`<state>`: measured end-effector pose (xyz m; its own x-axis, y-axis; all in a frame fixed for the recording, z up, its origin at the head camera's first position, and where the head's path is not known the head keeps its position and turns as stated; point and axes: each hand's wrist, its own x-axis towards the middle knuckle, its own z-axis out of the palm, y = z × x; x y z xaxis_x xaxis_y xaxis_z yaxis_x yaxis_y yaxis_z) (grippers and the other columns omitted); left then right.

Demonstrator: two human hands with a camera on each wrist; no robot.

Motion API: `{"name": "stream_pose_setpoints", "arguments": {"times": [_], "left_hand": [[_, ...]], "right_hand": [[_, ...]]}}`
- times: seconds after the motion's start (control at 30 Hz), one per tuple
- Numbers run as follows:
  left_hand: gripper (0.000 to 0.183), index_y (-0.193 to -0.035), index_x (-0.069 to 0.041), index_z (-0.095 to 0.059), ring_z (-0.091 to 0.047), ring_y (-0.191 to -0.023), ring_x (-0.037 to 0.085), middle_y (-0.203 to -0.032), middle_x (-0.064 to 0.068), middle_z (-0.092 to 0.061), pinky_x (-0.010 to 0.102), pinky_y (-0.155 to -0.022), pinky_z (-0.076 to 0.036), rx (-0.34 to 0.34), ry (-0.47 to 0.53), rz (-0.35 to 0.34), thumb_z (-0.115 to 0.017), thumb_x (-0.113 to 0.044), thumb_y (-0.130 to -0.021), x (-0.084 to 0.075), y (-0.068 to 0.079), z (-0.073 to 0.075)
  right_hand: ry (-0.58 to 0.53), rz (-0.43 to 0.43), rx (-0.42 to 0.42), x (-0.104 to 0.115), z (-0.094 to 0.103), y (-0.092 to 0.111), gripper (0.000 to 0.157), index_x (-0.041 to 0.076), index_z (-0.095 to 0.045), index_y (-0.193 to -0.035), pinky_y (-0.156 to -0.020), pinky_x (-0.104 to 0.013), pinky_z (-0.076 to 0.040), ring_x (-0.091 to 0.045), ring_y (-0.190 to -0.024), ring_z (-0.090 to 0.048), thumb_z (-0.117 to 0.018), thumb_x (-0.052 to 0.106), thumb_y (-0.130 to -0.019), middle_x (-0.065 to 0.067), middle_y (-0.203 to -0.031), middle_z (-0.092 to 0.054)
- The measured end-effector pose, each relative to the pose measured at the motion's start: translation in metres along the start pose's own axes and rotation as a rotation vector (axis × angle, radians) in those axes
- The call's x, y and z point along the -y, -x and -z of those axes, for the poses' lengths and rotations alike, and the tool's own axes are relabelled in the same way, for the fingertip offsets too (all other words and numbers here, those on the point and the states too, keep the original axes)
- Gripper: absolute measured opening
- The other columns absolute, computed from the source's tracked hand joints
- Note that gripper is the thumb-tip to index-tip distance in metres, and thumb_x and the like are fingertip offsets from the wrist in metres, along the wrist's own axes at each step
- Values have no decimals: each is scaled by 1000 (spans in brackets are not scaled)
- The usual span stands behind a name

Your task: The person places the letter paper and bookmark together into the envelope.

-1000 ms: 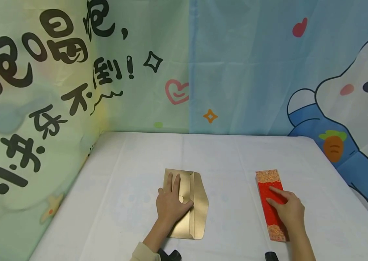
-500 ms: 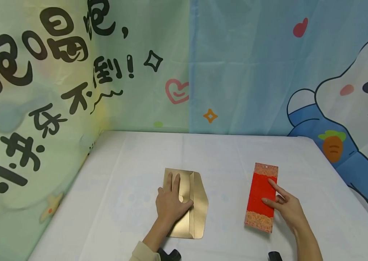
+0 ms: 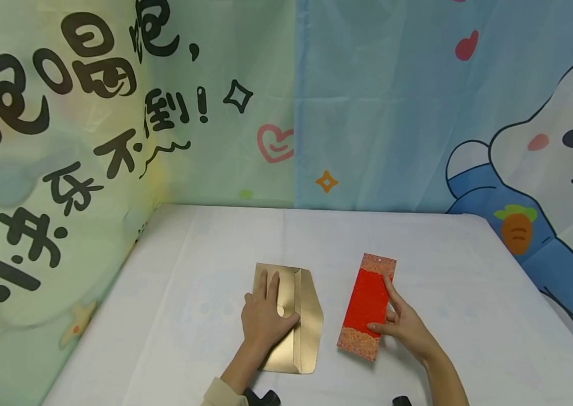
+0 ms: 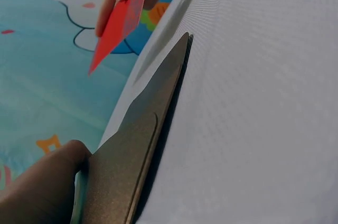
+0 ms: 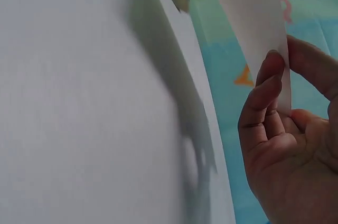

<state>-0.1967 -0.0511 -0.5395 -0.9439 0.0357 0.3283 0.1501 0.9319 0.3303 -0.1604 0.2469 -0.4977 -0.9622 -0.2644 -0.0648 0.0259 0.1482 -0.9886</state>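
In the head view, a gold envelope [image 3: 311, 321] lies on the white table, its pointed flap spread out to the right. My left hand [image 3: 265, 318] rests on it with index and middle fingers straight. The left wrist view shows the envelope's flap [image 4: 132, 155] beside the thumb [image 4: 47, 182]. To the right, my right hand [image 3: 408, 327] pinches a long red card [image 3: 366, 301] with speckled gold bands at both ends. Its pale back [image 5: 259, 18] shows in the right wrist view, with fingers on one face and the thumb on the other. The card is tilted, held above the table.
A white cloth covers the table [image 3: 205, 242]. Printed curtains [image 3: 367, 113] hang behind it and along the left side. Black objects [image 3: 266, 398] show at the bottom edge near both wrists.
My right hand has lifted the red card off the table and carried it left, closer to the envelope, turning its top to the right. The left hand stays on the envelope.
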Motion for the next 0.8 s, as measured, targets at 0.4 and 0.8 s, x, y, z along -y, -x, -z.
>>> {"name": "stream_pose_setpoints", "arguments": {"times": [0.4, 0.8], "left_hand": [[92, -144, -22, -35, -44, -68, 27, -149, 5, -27, 27, -47, -32, -13, 2, -15, -61, -55, -62, 1, 2, -1], [90, -144, -22, -35, -46, -70, 28, -149, 6, -27, 27, -48, -34, -7, -10, -23, -59, -57, -64, 2, 0, 0]], "right_hand": [[-49, 102, 143, -7, -51, -31, 104, 21, 3, -149, -66, -29, -52, -20, -72, -65, -69, -1, -77, -33, -140, -28], [-48, 81, 240, -10, -72, -38, 105, 17, 3, -149, -65, -26, -50, -14, -67, -60, -70, -2, -76, -35, -128, -43]]}}
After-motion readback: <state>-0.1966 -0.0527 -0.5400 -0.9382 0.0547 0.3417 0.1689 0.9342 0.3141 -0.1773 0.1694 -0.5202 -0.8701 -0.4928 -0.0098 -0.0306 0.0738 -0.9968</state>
